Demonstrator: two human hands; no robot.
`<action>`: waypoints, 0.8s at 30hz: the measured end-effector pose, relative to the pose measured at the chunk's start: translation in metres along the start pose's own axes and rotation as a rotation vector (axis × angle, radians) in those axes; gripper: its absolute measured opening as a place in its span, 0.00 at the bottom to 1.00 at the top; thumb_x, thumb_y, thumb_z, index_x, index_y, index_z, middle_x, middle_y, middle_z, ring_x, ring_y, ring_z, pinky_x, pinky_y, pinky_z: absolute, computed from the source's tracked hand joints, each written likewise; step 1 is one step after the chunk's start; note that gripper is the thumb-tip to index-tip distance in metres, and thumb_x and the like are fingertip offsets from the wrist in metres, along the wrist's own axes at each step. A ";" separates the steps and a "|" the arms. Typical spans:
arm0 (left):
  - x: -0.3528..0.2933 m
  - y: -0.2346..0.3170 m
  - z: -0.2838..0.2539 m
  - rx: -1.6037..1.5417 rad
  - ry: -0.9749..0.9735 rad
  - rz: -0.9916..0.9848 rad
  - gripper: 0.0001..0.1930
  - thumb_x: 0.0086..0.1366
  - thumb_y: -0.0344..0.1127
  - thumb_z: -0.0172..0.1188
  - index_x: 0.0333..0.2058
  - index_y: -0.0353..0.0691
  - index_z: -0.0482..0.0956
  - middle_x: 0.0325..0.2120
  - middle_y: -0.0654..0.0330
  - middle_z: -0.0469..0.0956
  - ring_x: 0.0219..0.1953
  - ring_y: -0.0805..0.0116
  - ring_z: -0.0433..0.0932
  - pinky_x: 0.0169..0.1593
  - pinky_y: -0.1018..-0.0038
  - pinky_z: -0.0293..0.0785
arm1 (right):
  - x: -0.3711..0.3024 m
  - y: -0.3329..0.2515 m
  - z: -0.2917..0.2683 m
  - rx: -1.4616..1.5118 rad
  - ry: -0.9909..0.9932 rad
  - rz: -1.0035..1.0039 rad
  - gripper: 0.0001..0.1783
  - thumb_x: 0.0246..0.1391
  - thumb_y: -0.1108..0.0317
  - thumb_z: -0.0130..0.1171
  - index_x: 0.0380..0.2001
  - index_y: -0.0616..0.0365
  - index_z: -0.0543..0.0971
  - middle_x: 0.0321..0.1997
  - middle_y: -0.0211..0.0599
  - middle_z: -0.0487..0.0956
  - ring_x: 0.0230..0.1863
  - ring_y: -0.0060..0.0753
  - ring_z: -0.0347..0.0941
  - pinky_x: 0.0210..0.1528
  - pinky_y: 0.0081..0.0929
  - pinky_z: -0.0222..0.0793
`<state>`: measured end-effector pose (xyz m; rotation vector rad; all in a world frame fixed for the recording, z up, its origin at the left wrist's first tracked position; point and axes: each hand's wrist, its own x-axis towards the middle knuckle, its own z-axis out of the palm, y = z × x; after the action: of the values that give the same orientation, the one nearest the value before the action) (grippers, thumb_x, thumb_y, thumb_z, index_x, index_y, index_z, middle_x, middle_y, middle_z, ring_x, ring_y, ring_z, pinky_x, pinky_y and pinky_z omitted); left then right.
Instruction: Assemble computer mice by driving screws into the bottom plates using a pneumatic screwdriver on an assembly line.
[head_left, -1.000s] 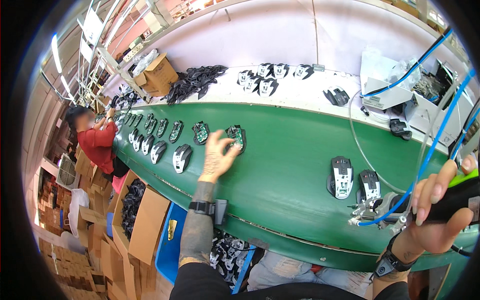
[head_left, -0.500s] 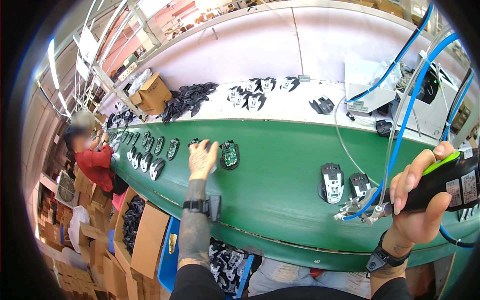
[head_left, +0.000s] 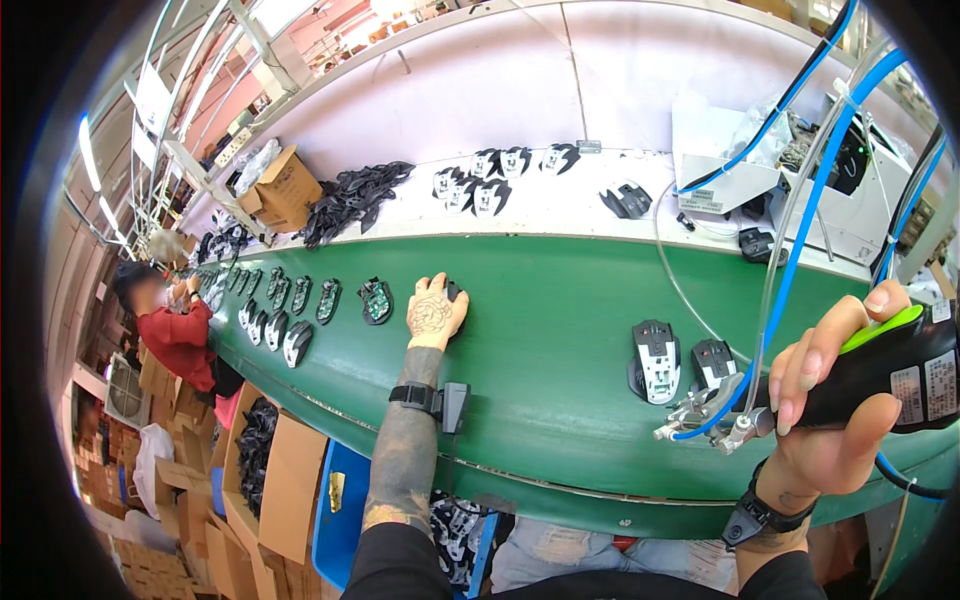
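My left hand [head_left: 436, 310] lies palm down over the green conveyor belt [head_left: 540, 390], its fingers curled round a computer mouse base [head_left: 455, 291]. Most of that piece is hidden beneath the hand. Just left of it sits another mouse base with a green circuit board [head_left: 375, 301]. Raised at the right, my right hand [head_left: 822, 375] grips a black electric screwdriver [head_left: 872, 375] with a bright green lever. Its metal tip end [head_left: 705, 415] and blue air hose point left, above the belt. Close to the tip are a black-and-white mouse [head_left: 657, 363] and a second one [head_left: 714, 362], partly covered.
Farther left, rows of mouse bases [head_left: 328, 300] and white-and-black shells [head_left: 297, 343] line the belt. On the white shelf are several shells [head_left: 490, 197], a dark parts pile [head_left: 355, 200] and a white machine [head_left: 830, 215]. A person in red [head_left: 175, 345] works at the far left.
My left hand has moved right from the left circuit-board base onto the neighbouring one, now covering it. The right hand still holds the screwdriver in nearly the same place. The view has shifted slightly.
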<state>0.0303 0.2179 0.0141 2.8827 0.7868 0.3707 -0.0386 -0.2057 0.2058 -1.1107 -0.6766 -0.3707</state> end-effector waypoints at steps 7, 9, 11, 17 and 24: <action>-0.014 0.009 0.000 -0.100 -0.061 -0.038 0.29 0.56 0.51 0.59 0.56 0.47 0.73 0.59 0.50 0.67 0.59 0.52 0.69 0.60 0.61 0.66 | 0.001 0.003 -0.002 -0.010 -0.033 -0.017 0.36 0.59 0.44 0.54 0.55 0.60 0.54 0.31 0.34 0.67 0.15 0.18 0.65 0.22 0.15 0.62; -0.017 0.006 0.007 -0.086 -0.037 -0.023 0.29 0.56 0.51 0.58 0.56 0.46 0.73 0.59 0.49 0.67 0.58 0.52 0.69 0.59 0.61 0.66 | 0.001 0.005 -0.003 -0.008 -0.038 -0.006 0.36 0.59 0.44 0.54 0.55 0.60 0.54 0.31 0.34 0.67 0.15 0.18 0.65 0.22 0.16 0.62; -0.016 0.005 0.013 -0.076 -0.010 -0.009 0.29 0.56 0.51 0.58 0.56 0.46 0.73 0.58 0.49 0.67 0.58 0.52 0.69 0.59 0.61 0.66 | 0.003 0.007 -0.005 -0.007 -0.046 0.003 0.36 0.59 0.44 0.54 0.56 0.60 0.54 0.31 0.34 0.67 0.15 0.18 0.65 0.22 0.16 0.63; -0.011 0.016 0.013 -0.105 0.063 0.071 0.27 0.57 0.51 0.58 0.53 0.45 0.74 0.53 0.46 0.70 0.55 0.48 0.69 0.55 0.53 0.68 | 0.005 -0.007 -0.006 0.044 -0.052 -0.047 0.36 0.60 0.45 0.54 0.57 0.60 0.56 0.33 0.34 0.68 0.18 0.17 0.64 0.27 0.19 0.61; -0.048 0.029 0.000 0.079 -0.110 0.136 0.31 0.57 0.53 0.56 0.56 0.43 0.70 0.51 0.44 0.70 0.50 0.43 0.70 0.50 0.55 0.72 | -0.001 -0.006 -0.004 0.077 -0.025 -0.098 0.34 0.60 0.46 0.54 0.55 0.60 0.57 0.31 0.37 0.69 0.15 0.20 0.64 0.18 0.19 0.62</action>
<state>0.0042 0.1686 0.0100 3.0095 0.6027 0.1975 -0.0409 -0.2119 0.2081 -1.0128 -0.7631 -0.4118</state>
